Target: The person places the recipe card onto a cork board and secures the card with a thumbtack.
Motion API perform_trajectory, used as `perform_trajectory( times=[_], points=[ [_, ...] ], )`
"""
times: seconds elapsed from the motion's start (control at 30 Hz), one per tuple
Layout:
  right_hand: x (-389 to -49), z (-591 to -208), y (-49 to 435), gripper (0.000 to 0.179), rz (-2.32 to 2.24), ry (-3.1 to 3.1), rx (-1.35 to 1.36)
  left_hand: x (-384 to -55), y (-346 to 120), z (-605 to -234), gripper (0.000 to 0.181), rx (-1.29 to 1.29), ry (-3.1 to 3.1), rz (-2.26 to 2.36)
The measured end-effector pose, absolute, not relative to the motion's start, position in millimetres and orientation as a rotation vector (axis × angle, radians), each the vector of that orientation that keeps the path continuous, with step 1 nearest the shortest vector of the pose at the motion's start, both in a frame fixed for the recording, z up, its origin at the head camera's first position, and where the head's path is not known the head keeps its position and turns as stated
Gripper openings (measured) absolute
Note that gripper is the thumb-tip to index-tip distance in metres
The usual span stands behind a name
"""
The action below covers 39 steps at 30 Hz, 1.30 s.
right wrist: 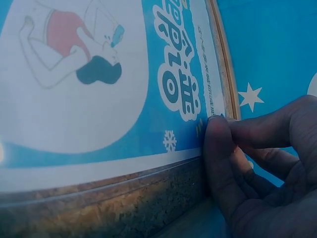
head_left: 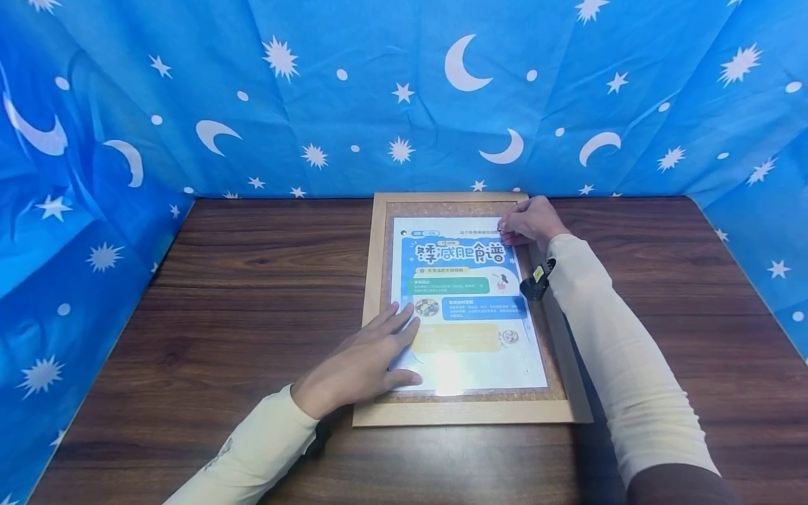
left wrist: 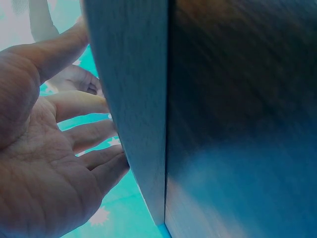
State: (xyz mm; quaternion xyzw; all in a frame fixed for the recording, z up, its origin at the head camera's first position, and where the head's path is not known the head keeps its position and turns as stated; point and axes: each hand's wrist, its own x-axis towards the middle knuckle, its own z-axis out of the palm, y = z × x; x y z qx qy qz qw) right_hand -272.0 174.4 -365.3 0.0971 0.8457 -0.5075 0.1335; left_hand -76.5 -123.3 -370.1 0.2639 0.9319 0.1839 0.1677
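Observation:
A printed sheet [head_left: 467, 280] in a clear glossy sleeve lies on a wood-framed cork board [head_left: 558, 382]. My left hand [head_left: 372, 354] spreads its straight fingers over the sheet's lower left edge; in the left wrist view, this hand [left wrist: 54, 134] reaches past the frame's side [left wrist: 131, 109]. At the sheet's upper right corner, thumb and index finger of my right hand [head_left: 533, 221] pinch a small dark push pin [right wrist: 221, 117], mostly hidden by the fingertips. Another dark pin [head_left: 404, 232] sits in the upper left corner. The right hand [right wrist: 267, 163] is close beside the printed characters.
The board lies on a dark wood-grain table [head_left: 240, 280], near its back edge. A blue cloth [head_left: 379, 91] with white moons and stars hangs behind and at both sides. A small black camera [head_left: 538, 280] is strapped at the right wrist.

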Motion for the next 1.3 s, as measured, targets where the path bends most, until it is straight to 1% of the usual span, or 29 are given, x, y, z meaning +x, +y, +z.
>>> perform_trajectory(
  times=[0.27, 0.83, 1.03, 1.3],
  points=[
    [-273, -368, 173, 0.022, -1.49, 2.464, 0.334, -76, -122, -370, 0.08, 0.745, 2.652, 0.512],
    [-262, -353, 184, 0.023, -1.412, 2.466, 0.212, -77, -123, -369, 0.081, 0.749, 2.641, 0.531],
    [-245, -350, 194, 0.023, -1.304, 2.56, 0.094, -76, -129, -367, 0.08, 0.78, 2.653, 0.488],
    [-213, -347, 221, 0.024, -1.121, 2.658, -0.073, -73, -136, -366, 0.08, 0.794, 2.652, 0.475]
  ],
)
